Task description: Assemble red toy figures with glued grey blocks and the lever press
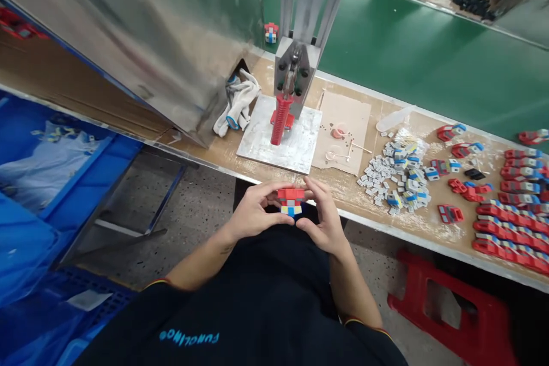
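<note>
A small red, blue and cream plastic toy vehicle part is held in front of my body at the bench's near edge. My left hand grips its left side, thumb below and fingers above. At its right side, my right hand curls round with the thumb near the lower corner and the fingertips at the top. Just beyond stands a hand press with a red handle over a pale metal plate. Another red piece sits on the plate beneath the handle, partly hidden.
White gloves lie left of the plate. Cardboard with small cups and swabs is to the right, then a heap of small grey-white parts and rows of red toy vehicles. A green belt runs behind; a red stool stands below.
</note>
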Tool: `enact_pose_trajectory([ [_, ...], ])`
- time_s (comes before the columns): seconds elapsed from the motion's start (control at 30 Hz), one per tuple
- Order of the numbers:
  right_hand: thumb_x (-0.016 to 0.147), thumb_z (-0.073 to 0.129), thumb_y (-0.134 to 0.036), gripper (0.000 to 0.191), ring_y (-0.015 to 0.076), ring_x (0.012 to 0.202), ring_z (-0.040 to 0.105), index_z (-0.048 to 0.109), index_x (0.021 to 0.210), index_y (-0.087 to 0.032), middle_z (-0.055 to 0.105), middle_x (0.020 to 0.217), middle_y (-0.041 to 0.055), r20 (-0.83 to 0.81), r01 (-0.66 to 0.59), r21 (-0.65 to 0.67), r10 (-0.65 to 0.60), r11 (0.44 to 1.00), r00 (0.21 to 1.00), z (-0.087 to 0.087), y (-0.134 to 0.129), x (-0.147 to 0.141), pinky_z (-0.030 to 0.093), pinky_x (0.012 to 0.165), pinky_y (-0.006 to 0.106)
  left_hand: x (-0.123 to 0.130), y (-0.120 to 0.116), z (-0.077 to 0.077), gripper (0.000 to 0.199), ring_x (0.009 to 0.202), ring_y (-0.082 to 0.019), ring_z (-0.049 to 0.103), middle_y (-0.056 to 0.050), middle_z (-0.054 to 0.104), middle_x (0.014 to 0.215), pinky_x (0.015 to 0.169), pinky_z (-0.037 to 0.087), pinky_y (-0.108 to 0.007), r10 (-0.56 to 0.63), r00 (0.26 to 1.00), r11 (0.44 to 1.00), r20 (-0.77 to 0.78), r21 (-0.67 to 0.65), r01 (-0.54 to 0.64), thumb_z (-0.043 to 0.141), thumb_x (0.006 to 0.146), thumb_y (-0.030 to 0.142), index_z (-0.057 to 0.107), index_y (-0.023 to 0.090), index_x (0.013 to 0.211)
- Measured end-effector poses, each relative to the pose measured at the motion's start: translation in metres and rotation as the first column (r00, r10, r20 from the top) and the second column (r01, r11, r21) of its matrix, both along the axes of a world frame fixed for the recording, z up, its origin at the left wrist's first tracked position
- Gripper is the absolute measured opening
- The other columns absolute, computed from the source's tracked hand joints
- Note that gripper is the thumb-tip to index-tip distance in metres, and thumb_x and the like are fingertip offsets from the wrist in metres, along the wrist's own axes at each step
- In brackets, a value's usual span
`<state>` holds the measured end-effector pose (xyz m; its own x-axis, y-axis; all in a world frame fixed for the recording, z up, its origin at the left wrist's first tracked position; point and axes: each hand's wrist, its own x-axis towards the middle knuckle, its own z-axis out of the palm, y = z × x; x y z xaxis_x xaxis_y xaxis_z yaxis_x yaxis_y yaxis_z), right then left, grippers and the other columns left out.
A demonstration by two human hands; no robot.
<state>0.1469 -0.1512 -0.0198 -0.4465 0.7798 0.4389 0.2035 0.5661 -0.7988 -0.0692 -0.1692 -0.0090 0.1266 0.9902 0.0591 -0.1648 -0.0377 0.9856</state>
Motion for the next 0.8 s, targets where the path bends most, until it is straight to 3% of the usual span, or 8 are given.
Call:
enact_pose_trajectory([
  [0.1, 0.103, 0.059, -0.065, 0.065, 0.0303, 0.123, 0.073, 0.052, 0.156, -0.028, 0.072, 0.134, 0.0155, -0.075, -0.066, -0.065, 0.061, 0.996, 0.995, 0.003, -0.004, -0.001, 0.066, 0.100, 0.047, 0.009, -0.006, 0.006, 0.067, 0.093, -0.026, 0.085, -0.012, 0.085, 0.113, 0.083, 0.071, -0.033, 0.004, 0.992, 0.972, -0.129, 0.232, 0.026, 0.101, 0.069, 0.047, 0.079, 0.021, 0.126],
  [0.23, 0.099, 0.060, -0.070, 0.060, 0.0327, 0.117, 0.074, 0.062, 0.142, -0.027, 0.076, 0.121, 0.0143, -0.125, 0.036, -0.053, -0.043, 0.998, 0.991, 0.007, -0.015, -0.002, 0.067, 0.097, 0.050, 0.011, -0.007, 0.008, 0.070, 0.099, -0.027, 0.084, -0.012, 0.085, 0.116, 0.093, 0.069, -0.035, 0.073, 0.972, 0.872, -0.221, 0.487, 0.045, 0.098, 0.073, 0.051, 0.075, 0.024, 0.133],
  [0.33, 0.100, 0.062, -0.067, 0.056, 0.0327, 0.113, 0.076, 0.063, 0.140, -0.028, 0.077, 0.117, 0.0133, -0.149, 0.075, -0.004, -0.075, 0.997, 0.986, 0.011, -0.022, -0.002, 0.067, 0.095, 0.051, 0.013, -0.007, 0.008, 0.072, 0.087, -0.023, 0.082, -0.011, 0.085, 0.110, 0.082, 0.068, -0.031, 0.099, 0.975, 0.820, -0.201, 0.572, 0.035, 0.093, 0.079, 0.053, 0.071, 0.024, 0.141],
  [0.43, 0.102, 0.059, -0.066, 0.052, 0.0318, 0.109, 0.077, 0.063, 0.138, -0.029, 0.077, 0.114, 0.0125, -0.150, 0.096, 0.024, -0.091, 0.995, 0.984, 0.013, -0.024, -0.001, 0.067, 0.093, 0.050, 0.017, -0.007, 0.008, 0.069, 0.081, -0.021, 0.079, -0.009, 0.084, 0.103, 0.074, 0.065, -0.031, 0.112, 0.974, 0.803, -0.199, 0.595, 0.029, 0.091, 0.082, 0.054, 0.069, 0.025, 0.142],
  [0.5, 0.104, 0.054, -0.068, 0.052, 0.0313, 0.107, 0.077, 0.062, 0.137, -0.028, 0.076, 0.113, 0.0128, -0.128, 0.093, 0.000, -0.092, 0.996, 0.988, 0.014, -0.023, -0.001, 0.068, 0.091, 0.049, 0.021, -0.008, 0.007, 0.066, 0.078, -0.021, 0.077, -0.008, 0.083, 0.100, 0.072, 0.064, -0.031, 0.125, 0.973, 0.817, -0.192, 0.577, 0.009, 0.091, 0.082, 0.055, 0.072, 0.024, 0.136],
  [0.6, 0.106, 0.049, -0.066, 0.053, 0.0300, 0.109, 0.075, 0.057, 0.143, -0.028, 0.073, 0.117, 0.0133, -0.113, 0.123, -0.016, -0.124, 0.992, 0.986, 0.014, -0.020, -0.001, 0.068, 0.089, 0.046, 0.031, -0.009, 0.005, 0.057, 0.074, -0.017, 0.073, -0.004, 0.080, 0.093, 0.071, 0.061, -0.028, 0.156, 0.984, 0.889, -0.085, 0.446, -0.103, 0.092, 0.079, 0.058, 0.074, 0.022, 0.120],
  [0.7, 0.102, 0.063, -0.061, 0.059, 0.0310, 0.118, 0.070, 0.050, 0.152, -0.033, 0.066, 0.130, 0.0146, -0.049, 0.206, 0.167, -0.200, 0.964, 0.978, 0.015, -0.016, -0.002, 0.068, 0.089, 0.047, 0.043, -0.010, 0.001, 0.048, 0.069, -0.012, 0.067, 0.002, 0.068, 0.083, 0.066, 0.056, -0.023, 0.238, 0.966, 0.956, 0.098, 0.152, -0.251, 0.091, 0.082, 0.057, 0.064, 0.022, 0.102],
  [0.8, 0.105, 0.067, -0.037, 0.048, 0.0272, 0.108, 0.071, 0.055, 0.151, -0.035, 0.069, 0.123, 0.0119, 0.113, 0.162, 0.323, -0.209, 0.932, 0.971, 0.017, -0.013, -0.001, 0.066, 0.085, 0.043, 0.051, -0.012, -0.001, 0.058, 0.074, -0.011, 0.063, 0.002, 0.062, 0.089, 0.068, 0.053, -0.022, 0.209, 0.966, 0.977, 0.151, -0.067, -0.201, 0.093, 0.077, 0.062, 0.054, 0.022, 0.094],
])
